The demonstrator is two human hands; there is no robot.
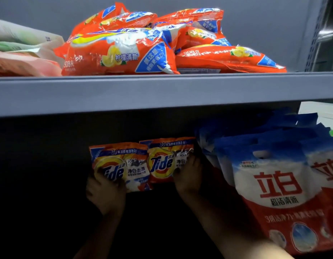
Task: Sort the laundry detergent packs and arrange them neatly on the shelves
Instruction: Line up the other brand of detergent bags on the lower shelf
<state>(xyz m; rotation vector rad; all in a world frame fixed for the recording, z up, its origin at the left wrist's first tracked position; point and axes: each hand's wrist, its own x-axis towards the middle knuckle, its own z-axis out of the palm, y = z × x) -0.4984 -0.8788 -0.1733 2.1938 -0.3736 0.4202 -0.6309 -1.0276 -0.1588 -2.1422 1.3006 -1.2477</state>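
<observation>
In the dim bay under the grey metal shelf, at about six o'clock in view, the left hand has its grip curled round the lower corner of a small orange-and-white crinkly plastic Tide sachet, while the right hand pinches the right edge of a second orange Tide sachet just beside it, the two touching. They look light, soft and slightly slippery, so holding low at the body rather than the flimsy seam seems wisest. Tall red-white-blue detergent pouches lean at three o'clock, and orange lemon-print powder bags lie piled at twelve.
</observation>
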